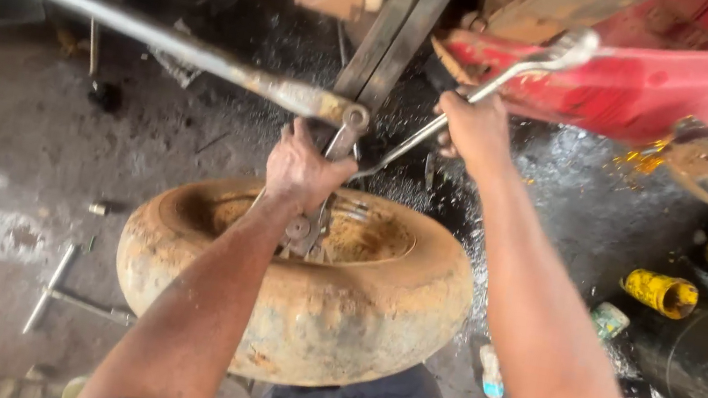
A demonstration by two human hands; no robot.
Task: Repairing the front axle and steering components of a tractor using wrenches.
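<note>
Mud-caked tyre (294, 279) lies flat near the person's knees at 6 o'clock, looking heavy and stiff. Left hand (304, 170) is closed round the tool (320, 213) in its hub. Right hand (476, 128), at 1 o'clock, is clenched midway on a long, rigid, maybe slippery wrench (496, 78).

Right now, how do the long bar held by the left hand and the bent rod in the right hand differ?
The long bar is straight, thick and rust-stained; the bent rod is thin, shiny and curved. The long bar runs from the upper left edge towards the left hand above the tyre; the bent rod rises from the right hand to the red panel. Both are metal.
</note>
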